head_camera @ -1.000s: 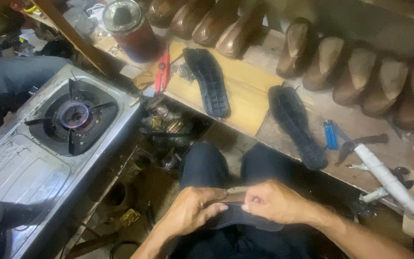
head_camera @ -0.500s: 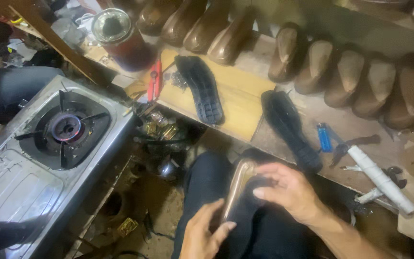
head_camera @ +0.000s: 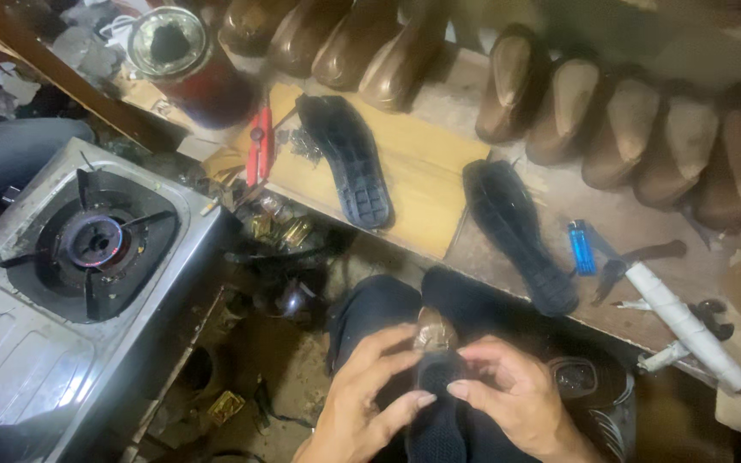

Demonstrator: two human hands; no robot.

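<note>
Both of my hands meet over my lap at the bottom of the head view. My left hand (head_camera: 369, 396) and my right hand (head_camera: 516, 393) grip a shoe (head_camera: 436, 377) with a black ridged sole between them, its brown toe end pointing away from me. On the workbench ahead lie two loose black rubber soles, one (head_camera: 346, 159) on a sheet of tan cardboard (head_camera: 422, 176) and another (head_camera: 521, 236) to its right.
A steel gas stove (head_camera: 87, 257) with a lit burner stands at my left. A row of brown shoe lasts (head_camera: 559, 94) lines the bench's back. Red pliers (head_camera: 258, 141), a blue lighter (head_camera: 582, 247), a white-wrapped tool (head_camera: 688, 326) and a round tin (head_camera: 173, 51) lie about.
The shoe was turned from lying across my lap to pointing lengthways away from me. Both hands now close around its near end. The view shifted slightly.
</note>
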